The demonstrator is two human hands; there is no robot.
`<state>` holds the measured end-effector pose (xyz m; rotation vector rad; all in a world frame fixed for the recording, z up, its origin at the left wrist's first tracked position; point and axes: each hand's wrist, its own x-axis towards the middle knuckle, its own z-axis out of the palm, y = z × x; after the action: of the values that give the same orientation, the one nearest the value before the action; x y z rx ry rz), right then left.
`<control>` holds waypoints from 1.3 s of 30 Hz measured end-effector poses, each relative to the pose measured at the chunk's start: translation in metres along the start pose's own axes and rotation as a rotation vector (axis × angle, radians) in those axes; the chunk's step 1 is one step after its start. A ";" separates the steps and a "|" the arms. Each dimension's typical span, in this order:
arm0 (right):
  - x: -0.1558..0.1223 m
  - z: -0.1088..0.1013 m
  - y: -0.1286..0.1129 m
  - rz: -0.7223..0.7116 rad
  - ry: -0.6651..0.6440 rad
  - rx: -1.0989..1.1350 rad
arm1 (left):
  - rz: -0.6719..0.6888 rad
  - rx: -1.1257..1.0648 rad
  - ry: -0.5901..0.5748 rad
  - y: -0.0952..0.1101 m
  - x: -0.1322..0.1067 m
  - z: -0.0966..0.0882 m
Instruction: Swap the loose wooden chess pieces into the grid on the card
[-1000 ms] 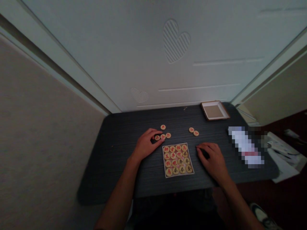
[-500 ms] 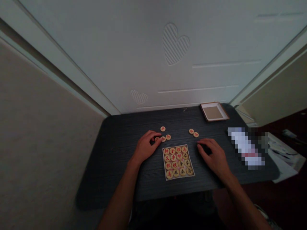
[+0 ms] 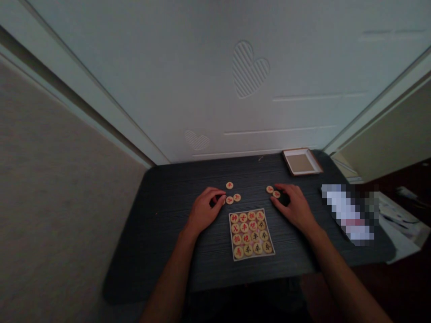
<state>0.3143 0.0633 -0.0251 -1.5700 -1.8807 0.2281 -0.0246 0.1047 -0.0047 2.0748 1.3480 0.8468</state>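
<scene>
My left hand (image 3: 208,208) is closed, thumb and fingers pinched on a xiangqi piece that is mostly hidden by the fingertips. Just beyond them lie two round wooden pieces with red characters, a near piece (image 3: 229,200) and its neighbour (image 3: 237,197), with another red piece (image 3: 229,185) farther back. On the other side, my right hand (image 3: 292,205) has thumb and forefinger apart, around the right one (image 3: 276,194) of two touching red pieces; the left one (image 3: 270,189) is beside it. Between my forearms sits a shallow square box (image 3: 253,258) with rows of red and black pieces.
An orange-edged box lid (image 3: 319,167) lies at the back right of the dark table (image 3: 151,242). A blurred-out white object (image 3: 346,215) is near the right end. Behind the table stands a white panel (image 3: 202,80) with heart reliefs.
My right hand has moved forward and left to the pair of red pieces. My left fingers have drawn together on the piece beside them. The view has tilted up slightly.
</scene>
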 end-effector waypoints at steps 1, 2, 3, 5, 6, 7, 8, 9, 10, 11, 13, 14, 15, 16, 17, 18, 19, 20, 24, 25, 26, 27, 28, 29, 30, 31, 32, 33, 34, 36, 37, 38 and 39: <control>-0.001 0.000 0.000 -0.009 0.006 0.006 | 0.000 0.003 0.000 0.000 0.000 0.000; -0.001 0.001 0.000 -0.018 0.007 0.011 | -0.002 0.005 0.001 0.001 0.000 0.000; -0.001 0.001 0.000 -0.026 0.005 0.014 | -0.003 0.006 0.002 0.001 0.000 0.000; -0.001 0.001 0.000 -0.034 -0.007 0.022 | -0.005 0.006 0.007 0.001 0.000 0.000; -0.001 0.000 0.000 -0.033 -0.011 0.028 | -0.007 0.006 0.009 0.001 -0.001 0.000; -0.001 0.000 0.000 -0.027 -0.009 0.036 | -0.009 0.005 0.010 0.001 -0.001 0.000; -0.002 0.000 0.000 -0.017 -0.003 0.044 | -0.011 0.004 0.008 0.001 -0.001 0.001; -0.003 0.000 0.000 -0.003 0.005 0.053 | -0.012 0.002 0.005 0.000 -0.001 0.001; -0.003 0.000 0.000 0.015 0.016 0.064 | -0.013 0.002 0.003 0.000 -0.001 0.001; -0.004 0.000 0.000 0.033 0.025 0.074 | -0.013 0.002 0.001 -0.001 -0.001 0.001; -0.005 -0.001 0.000 0.064 0.035 0.089 | -0.012 0.003 -0.002 -0.001 -0.001 0.001; -0.005 -0.001 -0.001 0.073 0.036 0.093 | -0.012 0.005 -0.003 -0.001 -0.001 0.001; -0.005 -0.002 -0.002 0.077 0.036 0.095 | -0.012 0.005 -0.003 -0.001 -0.001 0.001; -0.005 -0.002 -0.002 0.080 0.038 0.096 | -0.013 0.006 -0.005 -0.001 -0.001 0.001; -0.005 -0.003 -0.003 0.082 0.038 0.098 | -0.014 0.006 -0.005 -0.001 -0.001 0.001; -0.005 -0.003 -0.003 0.087 0.040 0.101 | -0.015 0.006 -0.005 0.000 -0.001 0.001; -0.004 -0.004 -0.004 0.093 0.040 0.105 | -0.015 0.004 -0.003 0.000 -0.001 0.001; -0.004 -0.005 -0.005 0.100 0.041 0.109 | -0.015 0.003 -0.002 0.000 -0.001 0.001; -0.006 -0.009 -0.015 0.106 0.053 0.153 | -0.017 -0.004 0.002 0.000 -0.001 0.000; -0.008 -0.010 -0.020 0.096 0.056 0.173 | -0.019 -0.004 0.005 0.000 -0.001 0.000; -0.012 -0.011 -0.026 0.084 0.056 0.193 | -0.022 -0.005 0.008 0.000 -0.001 0.001; -0.017 -0.012 -0.033 0.069 0.055 0.211 | -0.026 -0.006 0.011 -0.001 -0.001 0.001; -0.022 -0.012 -0.040 0.056 0.057 0.224 | -0.030 -0.007 0.011 -0.001 -0.001 0.001; -0.028 -0.012 -0.048 0.040 0.044 0.235 | -0.031 -0.008 0.009 -0.002 -0.001 0.001; -0.035 -0.012 -0.055 0.017 0.028 0.247 | -0.032 -0.009 0.004 -0.002 0.000 0.001; -0.041 -0.011 -0.062 -0.008 0.020 0.260 | -0.032 -0.008 -0.001 -0.002 0.000 0.001; -0.047 -0.010 -0.069 -0.036 0.010 0.270 | -0.032 -0.007 -0.004 -0.002 0.000 0.001; -0.052 -0.009 -0.074 -0.058 0.005 0.277 | -0.033 -0.004 -0.005 -0.002 0.000 0.001; -0.057 -0.007 -0.077 -0.074 0.006 0.285 | -0.033 -0.002 -0.005 -0.002 0.000 0.001; -0.063 -0.003 -0.082 -0.087 0.016 0.297 | -0.033 -0.002 -0.004 -0.002 0.000 0.001; -0.066 -0.002 -0.082 -0.090 0.021 0.300 | -0.033 -0.003 -0.005 -0.001 0.000 0.001; -0.067 0.000 -0.082 -0.094 0.023 0.301 | -0.034 -0.005 -0.006 -0.001 0.000 0.001; -0.068 0.001 -0.081 -0.101 0.021 0.299 | -0.035 -0.006 -0.006 -0.001 0.000 0.001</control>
<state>0.2521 -0.0206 -0.0086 -1.2685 -1.8087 0.4255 -0.0247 0.1049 -0.0057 2.0415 1.3725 0.8283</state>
